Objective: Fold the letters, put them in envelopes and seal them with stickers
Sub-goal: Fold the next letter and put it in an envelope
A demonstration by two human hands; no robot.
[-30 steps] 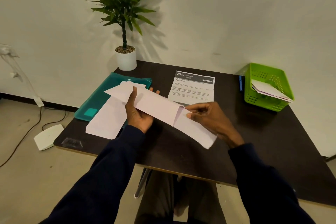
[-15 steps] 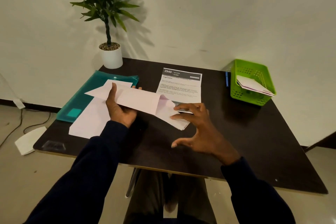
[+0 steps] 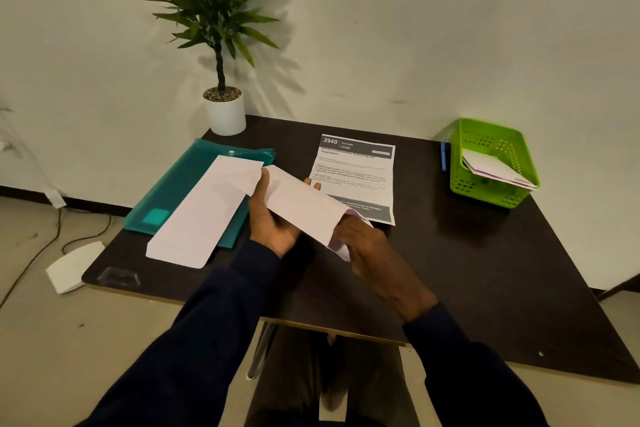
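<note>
My left hand (image 3: 273,222) holds a long white envelope (image 3: 301,204) from below, thumb along its far edge, just above the dark table (image 3: 485,270). At the envelope's near right end my right hand (image 3: 370,250) grips the flap, its fingertips hidden under the paper. The printed letter (image 3: 356,177) lies flat and unfolded on the table right behind the envelope. To the left, a stack of white envelopes (image 3: 197,218) rests on a teal plastic folder (image 3: 173,198).
A green basket (image 3: 464,184) at the back right holds a few filled envelopes (image 3: 491,166). A blue pen (image 3: 443,156) lies beside it. A potted plant (image 3: 225,114) stands at the back left corner. A cable and a white device lie on the floor at left.
My right hand has left its spread pose over the table and closed on the envelope's flap end. The envelope has tilted up a little in my left hand.
</note>
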